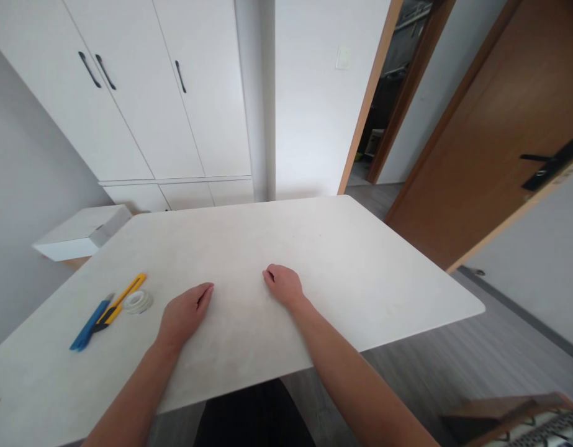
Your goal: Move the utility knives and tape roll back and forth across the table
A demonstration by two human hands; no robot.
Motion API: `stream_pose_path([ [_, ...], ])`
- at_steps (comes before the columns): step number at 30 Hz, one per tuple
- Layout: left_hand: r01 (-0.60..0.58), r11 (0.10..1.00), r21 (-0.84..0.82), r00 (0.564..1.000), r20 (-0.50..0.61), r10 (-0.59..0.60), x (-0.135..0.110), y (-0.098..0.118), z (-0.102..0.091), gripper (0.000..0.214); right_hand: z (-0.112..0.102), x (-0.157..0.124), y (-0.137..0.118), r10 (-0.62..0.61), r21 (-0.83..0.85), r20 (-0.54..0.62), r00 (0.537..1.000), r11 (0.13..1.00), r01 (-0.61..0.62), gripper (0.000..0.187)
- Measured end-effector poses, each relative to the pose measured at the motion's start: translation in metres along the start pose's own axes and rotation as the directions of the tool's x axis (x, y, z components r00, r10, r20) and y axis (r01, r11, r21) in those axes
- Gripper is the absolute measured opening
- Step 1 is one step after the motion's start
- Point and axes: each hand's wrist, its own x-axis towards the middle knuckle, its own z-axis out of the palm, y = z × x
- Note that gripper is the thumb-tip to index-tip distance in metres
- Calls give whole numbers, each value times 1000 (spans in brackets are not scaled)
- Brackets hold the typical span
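My left hand [185,315] rests on the white table [342,261] as a loose fist, its thumb side turned up. Farther right, my right hand [283,283] is also curled closed on the tabletop. I see nothing held in either one, and a gap separates them. Left of my left hand lies a roll of clear tape [138,302]. Touching or close beside it is a yellow and black utility knife [123,300], lying at a slant. A blue tool [91,324] with a grey tip lies against the knife; its exact kind cannot be made out.
White cabinets [174,136] with black handles stand beyond the table. A white box-like unit [84,231] sits by the left wall. At right is an open brown door [482,124]. A wooden piece with patterned cloth [542,428] stands at the lower right.
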Motion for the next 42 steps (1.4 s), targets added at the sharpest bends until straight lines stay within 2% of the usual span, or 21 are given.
stream_pose_path([
  [2,23,1000,-21,1000,-18,-23,-1,-3,1,49,-1,0,0,-1,-12,5,1000,1000,1,31],
  [8,27,1000,15,999,27,-27,-1,0,-3,47,-4,1,0,22,7,3,1000,1000,-22,32],
  [15,-106,994,-3,991,83,105,0,-3,-2,41,-7,3,5,37,134,-47,998,991,-31,31],
  [20,-76,997,10,995,62,75,-2,1,-5,41,-5,3,9,57,191,-71,996,981,-43,34],
  [26,-87,996,28,991,107,84,-4,9,-11,43,-4,7,15,75,238,-66,995,970,-58,37],
  [42,-75,997,-3,995,70,75,-4,5,-7,39,0,7,18,52,281,-99,994,960,-22,40],
])
